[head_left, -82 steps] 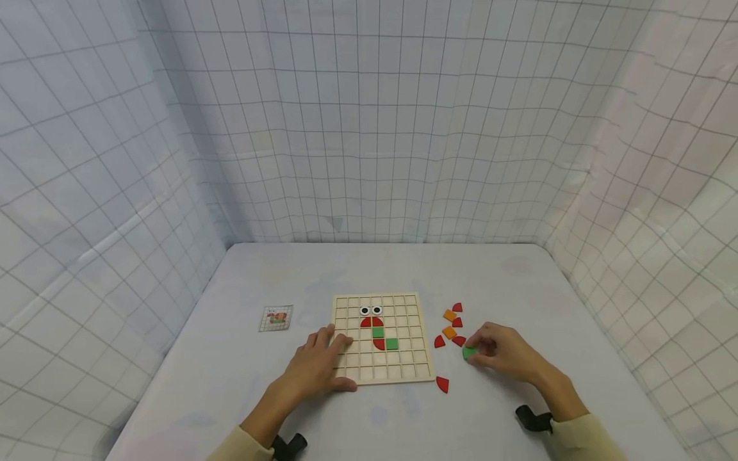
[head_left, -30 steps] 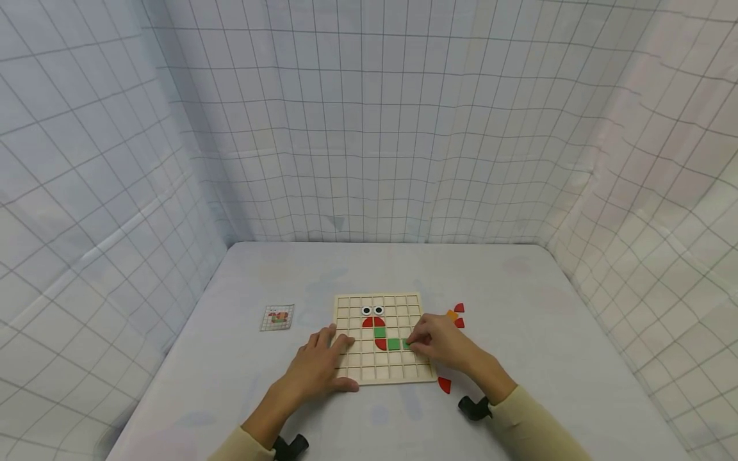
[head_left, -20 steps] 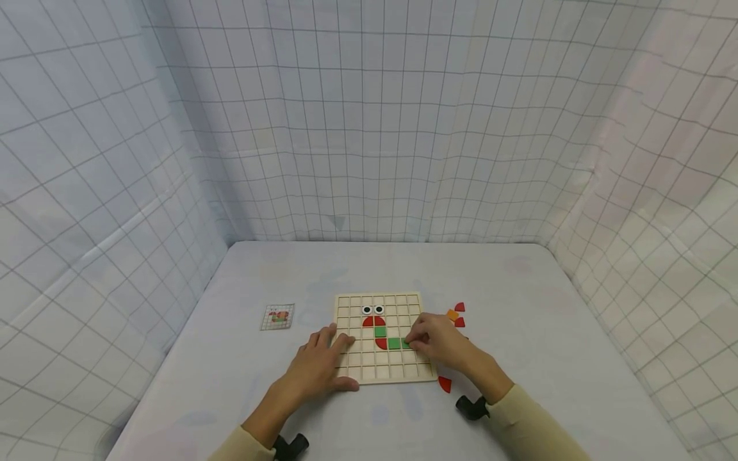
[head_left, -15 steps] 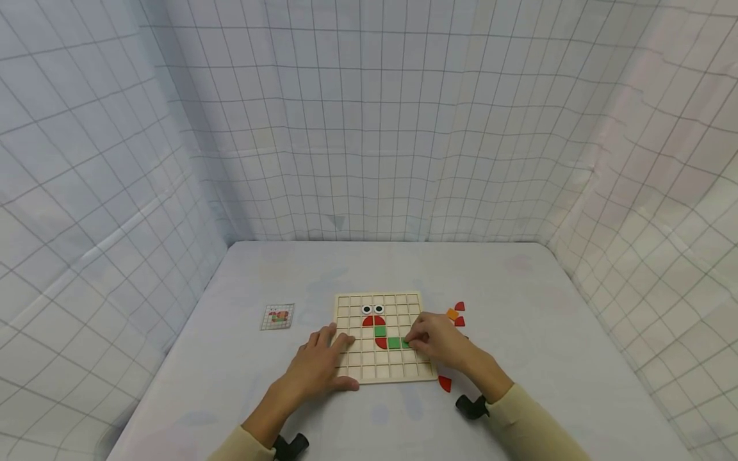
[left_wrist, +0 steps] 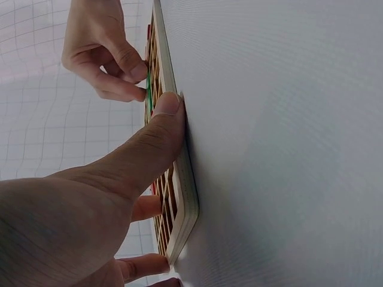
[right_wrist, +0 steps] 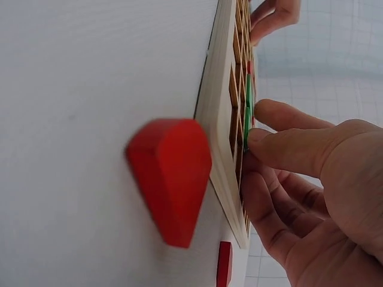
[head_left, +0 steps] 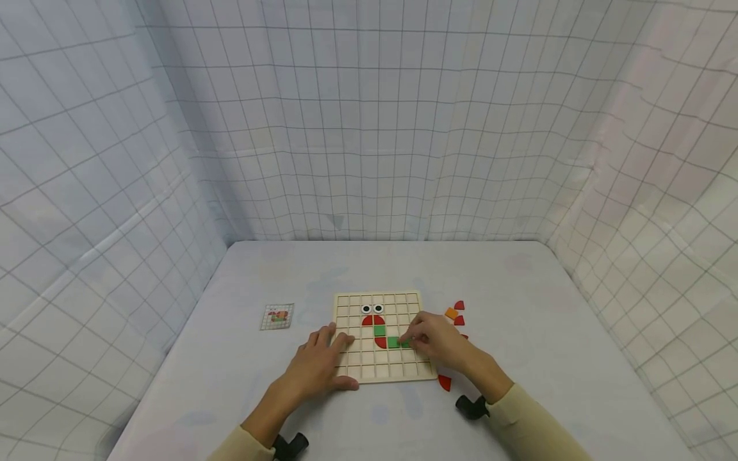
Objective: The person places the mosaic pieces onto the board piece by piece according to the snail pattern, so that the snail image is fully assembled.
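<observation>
A square wooden grid board point(head_left: 369, 372) lies on the white table. My left hand point(head_left: 316, 362) rests on its left side, fingers spread, thumb point(left_wrist: 151, 143) along the near edge. My right hand point(head_left: 441, 340) is over the board's right part. Its thumb point(right_wrist: 287, 147) and index finger point(right_wrist: 284, 115) are at a green square tile point(right_wrist: 247, 128), low in its cell beside another green square tile point(head_left: 393, 342). The other right-hand fingers are curled. Two eye tiles point(head_left: 372, 308), red quarter-circle tiles point(head_left: 368, 321) and one more green tile point(head_left: 379, 330) sit in cells further left.
Right of the board lie loose red quarter-circle pieces point(head_left: 459, 320) and an orange square point(head_left: 451, 313), partly hidden by my right hand. Another red quarter-circle piece point(head_left: 444, 383) lies at the near right corner. A picture card point(head_left: 277, 316) lies left of the board.
My right hand has carried the green square tile from the loose pieces leftward to the board. Just now its index finger has shifted slightly left over the tiles. The left hand stays put.
</observation>
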`<move>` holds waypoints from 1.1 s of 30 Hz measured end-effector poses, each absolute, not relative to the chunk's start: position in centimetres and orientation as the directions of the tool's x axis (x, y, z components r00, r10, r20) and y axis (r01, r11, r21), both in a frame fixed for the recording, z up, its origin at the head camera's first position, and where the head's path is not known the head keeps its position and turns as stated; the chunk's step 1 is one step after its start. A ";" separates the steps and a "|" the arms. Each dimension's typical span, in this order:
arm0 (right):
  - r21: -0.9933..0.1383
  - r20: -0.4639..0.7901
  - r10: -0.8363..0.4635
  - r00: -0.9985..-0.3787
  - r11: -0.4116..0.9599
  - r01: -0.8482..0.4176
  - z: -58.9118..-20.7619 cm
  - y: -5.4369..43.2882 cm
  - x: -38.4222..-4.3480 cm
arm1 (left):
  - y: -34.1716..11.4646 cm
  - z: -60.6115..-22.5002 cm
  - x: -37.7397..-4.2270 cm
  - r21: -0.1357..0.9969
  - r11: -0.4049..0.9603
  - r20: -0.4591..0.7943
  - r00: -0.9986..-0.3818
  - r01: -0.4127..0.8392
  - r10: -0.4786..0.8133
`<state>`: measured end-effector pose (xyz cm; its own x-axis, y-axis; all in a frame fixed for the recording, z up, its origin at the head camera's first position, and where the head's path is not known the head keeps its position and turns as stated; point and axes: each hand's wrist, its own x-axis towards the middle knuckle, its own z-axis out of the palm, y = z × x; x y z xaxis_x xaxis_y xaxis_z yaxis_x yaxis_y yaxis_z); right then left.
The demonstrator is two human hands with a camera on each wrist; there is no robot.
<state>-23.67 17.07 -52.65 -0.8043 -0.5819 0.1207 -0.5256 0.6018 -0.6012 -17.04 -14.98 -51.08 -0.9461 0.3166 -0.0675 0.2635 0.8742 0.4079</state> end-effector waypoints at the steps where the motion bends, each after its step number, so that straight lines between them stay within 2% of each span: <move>1: -0.599 0.113 -0.585 -0.803 0.604 -0.525 -52.6 17.0 -23.7 | -15.0 -51.1 -17.1 0.407 0.875 -0.067 -0.946 0.264 0.317; 9: -0.570 0.123 -0.610 -0.783 0.602 -0.559 -52.4 17.0 -23.5 | -15.1 -51.1 -17.1 0.401 0.875 -0.059 -0.945 0.273 0.322; 15: -0.551 0.125 -0.579 -0.806 0.635 -0.541 -51.8 18.0 -22.6 | -15.2 -51.2 -17.0 0.405 0.869 -0.048 -0.942 0.285 0.331; 21: -0.578 0.142 -0.564 -0.813 0.620 -0.531 -51.8 20.6 -21.8 | -15.4 -52.0 -17.1 0.375 0.864 0.010 -0.933 0.337 0.360; 26: -0.608 0.131 -0.587 -0.799 0.589 -0.533 -52.1 22.9 -21.1 | -15.3 -51.8 -17.2 0.407 0.863 -0.024 -0.941 0.299 0.338; 33: -0.667 0.049 -0.618 -0.785 0.565 -0.486 -52.4 24.9 -20.2 | -15.1 -51.0 -16.8 0.414 0.867 -0.042 -0.946 0.276 0.321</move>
<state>-20.23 24.87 -52.41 -0.7850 -0.6176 0.0487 -0.4856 0.5647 -0.6673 -16.80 -15.09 -51.02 -0.9461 0.3212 -0.0423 0.2759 0.8673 0.4144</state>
